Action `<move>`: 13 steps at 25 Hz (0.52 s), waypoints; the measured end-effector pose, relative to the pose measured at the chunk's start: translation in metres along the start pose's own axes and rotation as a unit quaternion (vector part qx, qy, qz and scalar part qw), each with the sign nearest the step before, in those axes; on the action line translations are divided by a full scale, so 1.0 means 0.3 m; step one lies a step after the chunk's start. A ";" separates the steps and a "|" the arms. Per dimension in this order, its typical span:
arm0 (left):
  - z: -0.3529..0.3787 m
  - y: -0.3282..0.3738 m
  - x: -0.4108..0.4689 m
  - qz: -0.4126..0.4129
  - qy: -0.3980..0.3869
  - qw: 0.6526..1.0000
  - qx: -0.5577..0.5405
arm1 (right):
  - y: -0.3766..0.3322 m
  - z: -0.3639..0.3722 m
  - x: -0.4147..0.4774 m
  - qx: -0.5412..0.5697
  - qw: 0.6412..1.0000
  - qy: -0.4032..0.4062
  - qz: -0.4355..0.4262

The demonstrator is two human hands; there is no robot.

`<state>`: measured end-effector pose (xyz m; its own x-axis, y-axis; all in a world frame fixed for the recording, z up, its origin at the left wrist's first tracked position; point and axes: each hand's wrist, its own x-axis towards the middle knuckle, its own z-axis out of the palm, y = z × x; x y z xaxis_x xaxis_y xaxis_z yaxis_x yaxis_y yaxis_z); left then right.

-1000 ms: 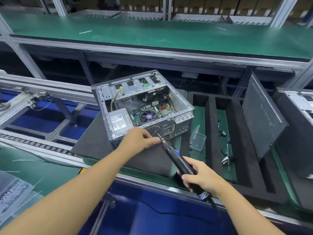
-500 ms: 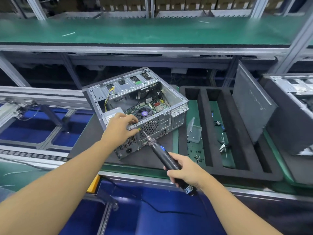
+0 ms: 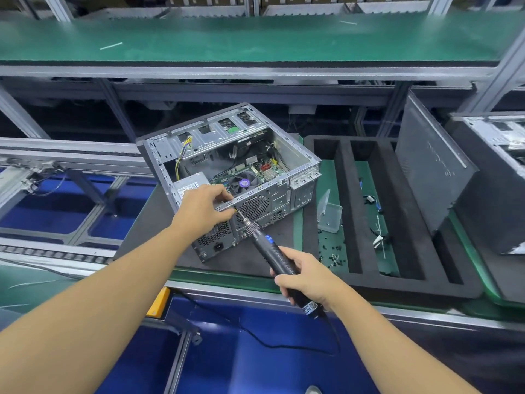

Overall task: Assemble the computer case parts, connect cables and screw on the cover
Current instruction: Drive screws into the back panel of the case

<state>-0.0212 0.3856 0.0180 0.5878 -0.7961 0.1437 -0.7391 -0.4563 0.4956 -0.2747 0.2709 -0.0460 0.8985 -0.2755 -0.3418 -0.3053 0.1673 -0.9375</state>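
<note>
The case [image 3: 279,200] lies open side up on a dark mat on the counter [image 3: 298,231], its rear panel toward the person. The left hand [image 3: 203,209] is curled over the case's rear top rim, thumb and forefinger pinched right at the bit tip. Whether they hold a screw is too small to tell. The right hand [image 3: 308,280] grasps the screwdriver [image 3: 265,245], bit angled up against the rear panel beside the fan grille.

This looks like a rear-panel screw being driven, an assembly step ahead of closing up. The cover [image 3: 426,172] leans in the foam tray [image 3: 345,209], well apart from the case. Next, the bit must seat squarely in the screw head, with the case steadied and the fingers clear of the tip.
</note>
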 end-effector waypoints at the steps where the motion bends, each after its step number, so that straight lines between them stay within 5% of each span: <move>1: 0.000 0.000 -0.001 0.001 -0.002 1.000 0.000 | 0.001 -0.002 0.001 0.002 1.000 -0.002 0.000; 13: 0.003 0.006 -0.004 -0.015 -0.004 1.000 0.010 | -0.007 -0.001 -0.001 -0.006 1.000 -0.005 -0.002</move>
<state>-0.0236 0.3855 0.0180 0.6068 -0.7853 0.1226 -0.7277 -0.4869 0.4830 -0.2745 0.2705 -0.0440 0.9026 -0.2675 -0.3373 -0.3054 0.1542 -0.9396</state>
